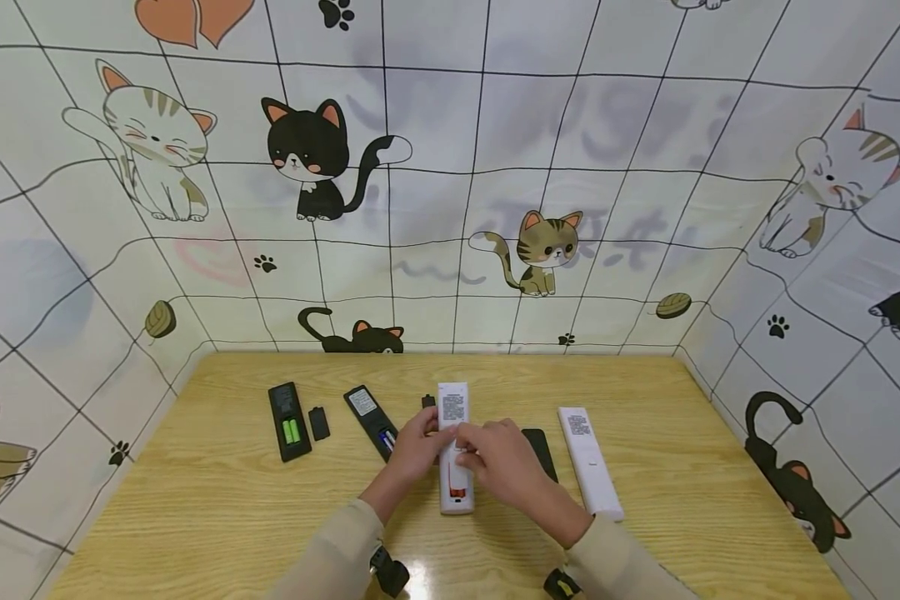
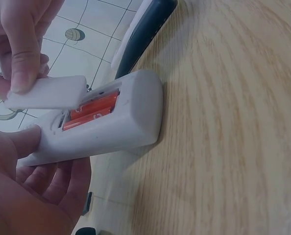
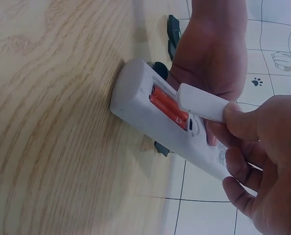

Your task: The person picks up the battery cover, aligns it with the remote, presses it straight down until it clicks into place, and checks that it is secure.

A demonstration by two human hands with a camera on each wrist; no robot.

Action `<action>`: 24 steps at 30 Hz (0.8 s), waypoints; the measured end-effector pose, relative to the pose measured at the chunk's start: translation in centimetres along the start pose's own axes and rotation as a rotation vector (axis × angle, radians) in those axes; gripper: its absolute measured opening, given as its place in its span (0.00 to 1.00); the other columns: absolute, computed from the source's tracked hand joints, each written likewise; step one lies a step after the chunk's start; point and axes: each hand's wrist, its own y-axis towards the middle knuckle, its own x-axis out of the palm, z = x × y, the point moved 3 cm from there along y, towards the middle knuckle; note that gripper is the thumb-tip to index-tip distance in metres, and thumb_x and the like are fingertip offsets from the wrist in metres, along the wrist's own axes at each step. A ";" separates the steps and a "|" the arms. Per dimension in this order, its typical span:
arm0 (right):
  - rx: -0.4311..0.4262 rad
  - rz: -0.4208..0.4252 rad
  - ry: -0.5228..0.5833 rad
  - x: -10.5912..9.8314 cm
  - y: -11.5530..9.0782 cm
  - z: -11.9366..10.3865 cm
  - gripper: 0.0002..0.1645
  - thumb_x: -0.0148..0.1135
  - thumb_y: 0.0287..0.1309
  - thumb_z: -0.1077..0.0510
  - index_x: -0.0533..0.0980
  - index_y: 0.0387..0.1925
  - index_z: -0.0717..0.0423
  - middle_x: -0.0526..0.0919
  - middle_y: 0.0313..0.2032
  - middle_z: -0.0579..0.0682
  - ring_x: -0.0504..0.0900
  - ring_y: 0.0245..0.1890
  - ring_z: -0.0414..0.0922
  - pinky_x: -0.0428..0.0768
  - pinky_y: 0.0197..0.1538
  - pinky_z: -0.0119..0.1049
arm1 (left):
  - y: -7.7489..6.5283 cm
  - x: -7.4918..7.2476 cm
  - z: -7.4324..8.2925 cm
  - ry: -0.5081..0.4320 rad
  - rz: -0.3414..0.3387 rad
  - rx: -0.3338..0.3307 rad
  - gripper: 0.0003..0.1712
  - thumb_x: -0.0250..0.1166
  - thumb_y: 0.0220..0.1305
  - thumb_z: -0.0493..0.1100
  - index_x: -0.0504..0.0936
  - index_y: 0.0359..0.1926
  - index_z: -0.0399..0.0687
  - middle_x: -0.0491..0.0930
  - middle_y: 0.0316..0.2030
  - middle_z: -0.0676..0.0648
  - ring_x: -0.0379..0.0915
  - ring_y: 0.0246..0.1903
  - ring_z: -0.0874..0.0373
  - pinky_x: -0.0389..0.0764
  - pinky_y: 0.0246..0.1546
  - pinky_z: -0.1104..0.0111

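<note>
A white remote control point(image 1: 453, 500) lies back side up, tilted with its near end on the table. My left hand point(image 1: 414, 454) grips it from the side, thumb along the edge in the left wrist view. Two orange batteries point(image 2: 92, 111) sit in its uncovered compartment. Between thumb and fingers my right hand point(image 1: 506, 462) pinches the white battery cover point(image 3: 203, 102), held just above the compartment and apart from the batteries. Part of the remote's middle is hidden by the hands in the head view.
Left of the hands lie a black remote point(image 1: 288, 408) with green batteries, its black cover point(image 1: 318, 423), and another black remote point(image 1: 367, 412). A dark remote point(image 1: 542, 454) is partly behind the right hand. Further right lies a second white remote point(image 1: 591, 462) on the wooden table point(image 1: 690, 467).
</note>
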 end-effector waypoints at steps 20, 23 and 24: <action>-0.023 0.002 -0.066 1.6 -0.5 0.3 0.11 0.68 0.54 0.48 0.73 0.28 0.42 0.84 0.26 0.36 0.72 0.26 0.36 0.75 0.43 0.42 | 0.0 0.1 -0.4 -0.007 -0.017 -0.017 0.24 0.59 0.70 0.46 0.70 0.65 0.48 0.81 0.53 0.40 0.79 0.39 0.59 0.81 0.34 0.66; -0.027 0.009 -0.082 1.7 -0.7 0.3 0.13 0.68 0.55 0.47 0.71 0.26 0.42 0.83 0.25 0.36 0.71 0.26 0.37 0.75 0.46 0.44 | 0.1 0.1 -0.6 -0.016 -0.010 -0.029 0.24 0.60 0.70 0.47 0.71 0.65 0.50 0.81 0.53 0.41 0.78 0.38 0.59 0.81 0.35 0.67; -0.029 0.012 -0.084 1.7 -0.7 0.3 0.14 0.68 0.55 0.47 0.70 0.25 0.42 0.83 0.25 0.36 0.71 0.27 0.37 0.75 0.46 0.44 | 0.1 0.1 -0.6 -0.016 -0.009 -0.028 0.24 0.59 0.70 0.47 0.72 0.64 0.50 0.81 0.53 0.41 0.78 0.38 0.59 0.81 0.35 0.66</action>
